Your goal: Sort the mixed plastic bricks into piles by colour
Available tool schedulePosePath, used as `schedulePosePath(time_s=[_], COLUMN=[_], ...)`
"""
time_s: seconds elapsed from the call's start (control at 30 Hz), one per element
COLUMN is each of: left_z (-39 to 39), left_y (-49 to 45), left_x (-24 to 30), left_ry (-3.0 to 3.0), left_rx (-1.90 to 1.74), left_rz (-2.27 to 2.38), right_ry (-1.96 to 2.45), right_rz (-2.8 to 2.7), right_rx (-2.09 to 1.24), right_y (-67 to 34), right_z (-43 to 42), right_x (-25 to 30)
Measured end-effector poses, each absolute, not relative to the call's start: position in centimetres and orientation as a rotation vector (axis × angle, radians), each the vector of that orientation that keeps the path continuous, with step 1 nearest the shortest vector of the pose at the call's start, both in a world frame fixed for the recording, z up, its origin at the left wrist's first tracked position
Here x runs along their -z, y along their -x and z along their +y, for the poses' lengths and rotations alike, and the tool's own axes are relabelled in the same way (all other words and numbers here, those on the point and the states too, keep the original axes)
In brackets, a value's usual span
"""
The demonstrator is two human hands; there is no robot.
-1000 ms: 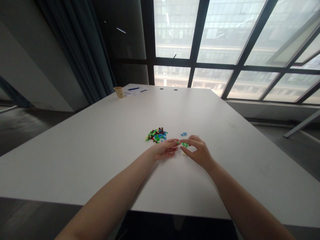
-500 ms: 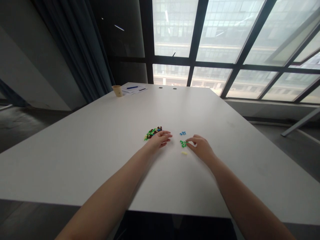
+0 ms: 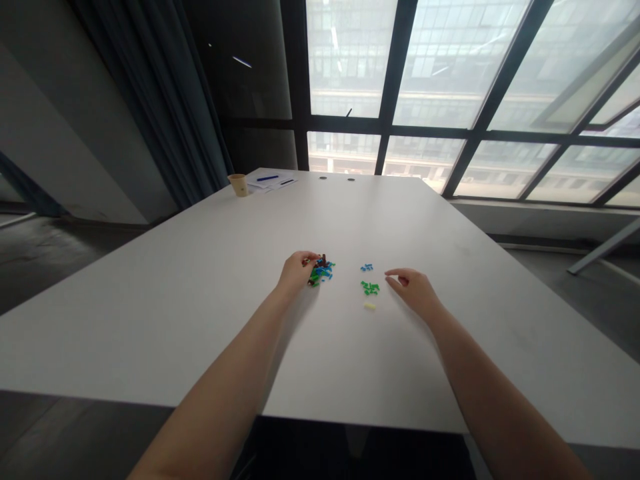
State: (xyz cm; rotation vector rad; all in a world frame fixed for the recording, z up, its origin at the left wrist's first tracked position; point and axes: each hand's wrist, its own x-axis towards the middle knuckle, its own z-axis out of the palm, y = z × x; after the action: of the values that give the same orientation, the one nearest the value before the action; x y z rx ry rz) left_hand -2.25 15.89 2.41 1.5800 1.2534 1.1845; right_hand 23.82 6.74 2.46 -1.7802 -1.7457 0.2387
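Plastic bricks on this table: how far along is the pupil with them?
Done so far: a blue pile, a green pile and one yellow brick lie apart. In hand: the left hand is at the mixed heap, though I can't tell whether it holds a brick; the right hand is open beside the green pile. Left: that heap of blue, green and brown bricks.

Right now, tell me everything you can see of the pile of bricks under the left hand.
The pile is a small, loose heap of tiny bricks that look like plastic, in green, blue and dark brown. It lies on the white table. The dark brown bricks rise highest, at its far side, and some seem stacked, though it is too small to be sure. The left hand covers its left edge, with fingertips at the brown bricks; whether they grip one cannot be told.
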Motion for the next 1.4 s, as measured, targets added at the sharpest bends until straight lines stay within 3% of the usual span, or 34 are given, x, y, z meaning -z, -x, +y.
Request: schedulePosePath(time_s=[0.23,0.67,1.07,1.4], left_z=[16.0,14.1,11.2,11.3], left_y=[1.3,0.1,-0.9,-1.2], left_x=[0.0,-2.2,-4.1,-3.5], left_ry=[-2.162,-1.967,-1.949,-2.409], left_rx=[-0.911,-1.039,-1.064,-1.052], left_rz=[1.32,1.115,0.858,0.806], right_ry=[1.768,1.727,1.433,1.282], right_rz=[-1.722,-1.705,-1.834,-1.839], right_rx=[-0.241,-0.227,-0.217,-0.099], right_y=[-23.8,-23.6,-21.4,-18.6], right_z=[6.8,6.7,6.3,6.3], right_x=[-2.4,-2.8,-2.9,-2.5])
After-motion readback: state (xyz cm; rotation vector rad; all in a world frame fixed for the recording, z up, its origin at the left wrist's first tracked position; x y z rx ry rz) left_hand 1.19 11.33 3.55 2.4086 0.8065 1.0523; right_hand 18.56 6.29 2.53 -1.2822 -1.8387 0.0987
